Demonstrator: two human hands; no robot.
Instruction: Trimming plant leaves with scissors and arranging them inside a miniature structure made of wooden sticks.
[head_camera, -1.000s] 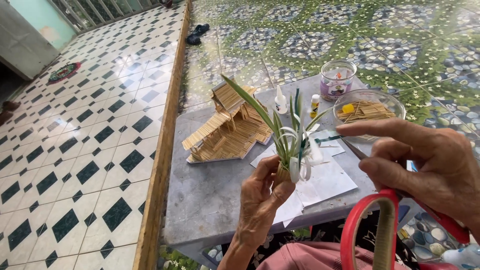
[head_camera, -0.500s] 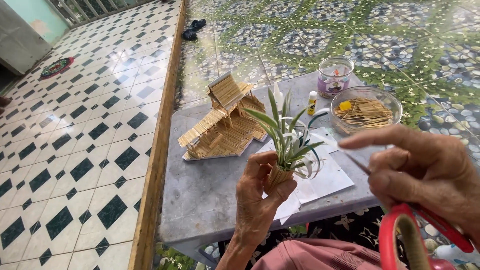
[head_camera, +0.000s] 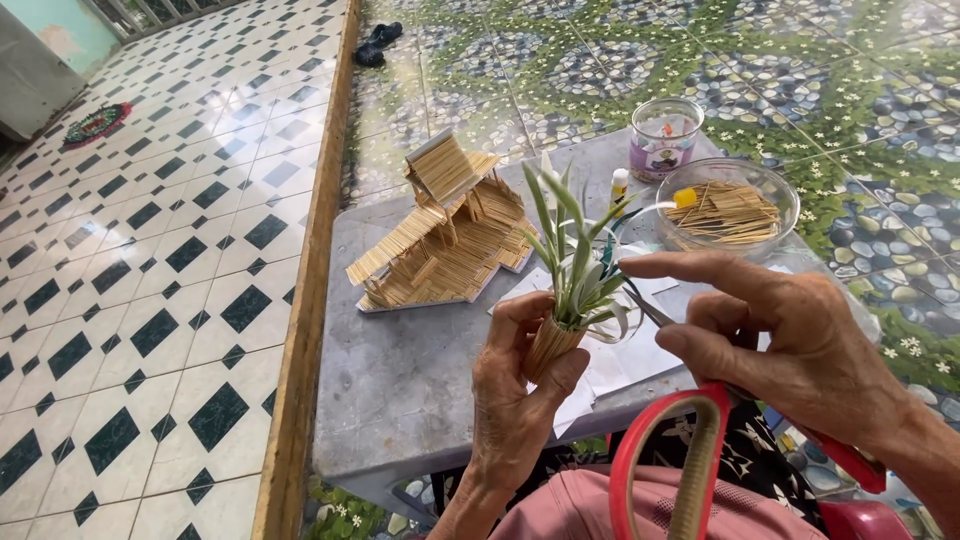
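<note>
Two bare hands fill the lower right of the head view, and we see both raised above the near edge of a grey table (head_camera: 400, 370). Our left hand (head_camera: 520, 385) comes up from the bottom centre with the wrist bent, palm turned toward the right of the frame, thumb and fingers curled shut around the tan, cone-shaped base of a small plant model (head_camera: 572, 285); its narrow green leaves fan upward at the middle of the picture, in front of the table top. Our right hand (head_camera: 790, 350) enters from the lower right, index finger stretched out toward the left over the leaves, the other fingers folded in. It grips red-handled scissors (head_camera: 690, 460), whose big red loops hang at the bottom of the frame while the thin metal blades point up-left to just beside the leaves; whether the blades touch a leaf we cannot tell.

Behind the plant, left of centre, a little house built of pale sticks (head_camera: 445, 235) stands on the table. White paper sheets (head_camera: 640, 350) lie under the hands. Toward the upper right sit a clear glass bowl of sticks (head_camera: 725, 208), a small glue bottle (head_camera: 619, 188) and a glass jar (head_camera: 665, 138). Black-and-white checked floor tiles (head_camera: 150, 250) cover the left half.
</note>
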